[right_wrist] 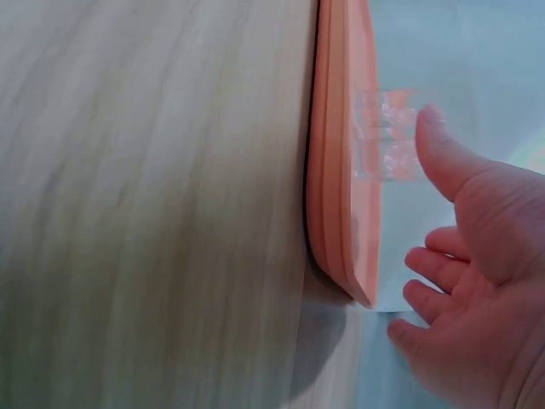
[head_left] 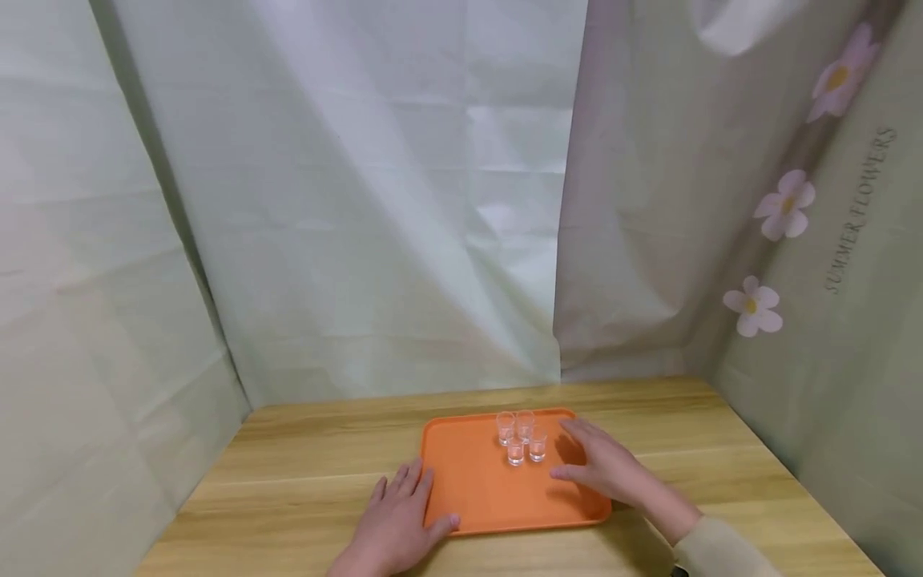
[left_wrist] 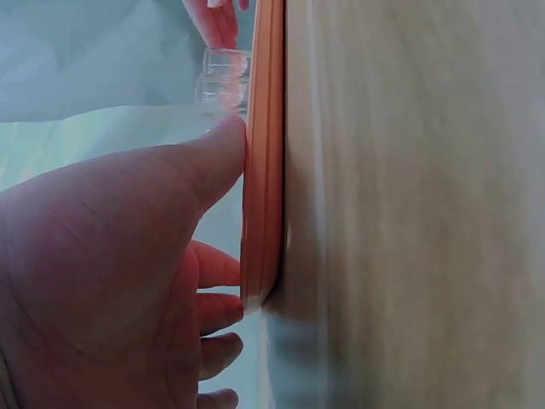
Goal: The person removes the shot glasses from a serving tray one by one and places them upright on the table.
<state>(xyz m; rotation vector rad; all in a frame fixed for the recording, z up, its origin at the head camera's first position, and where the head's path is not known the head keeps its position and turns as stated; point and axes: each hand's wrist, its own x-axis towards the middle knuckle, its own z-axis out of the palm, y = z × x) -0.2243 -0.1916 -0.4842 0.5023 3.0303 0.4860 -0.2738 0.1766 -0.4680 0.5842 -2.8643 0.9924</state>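
Observation:
An orange rectangular tray [head_left: 469, 493] lies on the wooden table, and several small clear shot glasses [head_left: 537, 446] stand upright in a close cluster toward its back right. My left hand [head_left: 397, 521] is at the tray's near left corner, fingers spread and fairly straight. In the left wrist view its thumb [left_wrist: 223, 153] touches the tray's rim. Above the tray's right side hovers my right hand [head_left: 609, 466], thumb and fingers apart, holding nothing. The right wrist view shows it beside the glasses [right_wrist: 396, 158], with a gap between its palm and the tray rim [right_wrist: 328, 196].
The wooden table [head_left: 303, 457] reaches back to a pale curtain [head_left: 404, 240] hanging behind it. Curtains also hang on the left and right sides; the right one carries printed flowers [head_left: 752, 307] and lettering.

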